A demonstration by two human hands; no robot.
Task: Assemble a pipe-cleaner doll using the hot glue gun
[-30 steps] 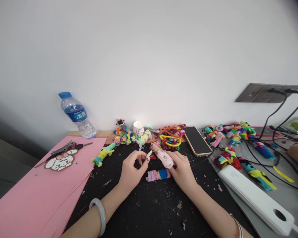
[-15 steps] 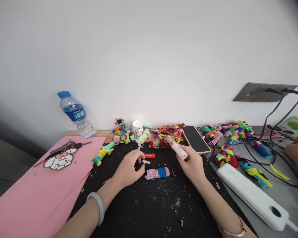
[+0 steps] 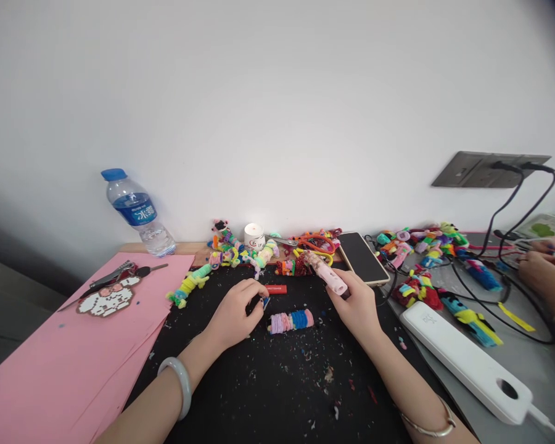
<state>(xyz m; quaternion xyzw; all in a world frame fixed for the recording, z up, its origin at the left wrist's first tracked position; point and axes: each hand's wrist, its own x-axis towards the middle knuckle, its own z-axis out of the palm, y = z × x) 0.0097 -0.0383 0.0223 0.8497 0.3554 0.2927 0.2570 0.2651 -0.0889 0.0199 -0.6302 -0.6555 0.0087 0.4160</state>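
My left hand [image 3: 235, 311] is closed in a pinch over the black mat [image 3: 268, 382]. A tiny bluish bit shows at its fingertips, too small to name. My right hand [image 3: 358, 305] is wrapped round a pink glue gun [image 3: 326, 271], whose stained, brownish end points away from me toward the wall. Between my hands lies a roll of fuzzy pipe cleaner [image 3: 290, 321], coiled in lilac, pink and blue bands; neither hand touches it. Just behind my left fingertips is a flat red strip [image 3: 276, 289] with small print.
Colourful pipe-cleaner figures [image 3: 189, 287] line the back, beside a white paper roll [image 3: 254, 236] and a phone [image 3: 364, 259]. Pink sheets [image 3: 87, 364] and a water bottle [image 3: 141, 213] are left. A white power bank-like device [image 3: 467, 364], cables and another person's hands [image 3: 548, 271] are right.
The small cream piece at my left fingertips no longer shows; a bluish bit is visible there instead. My right hand keeps its hold. The other person's hands have come further into view.
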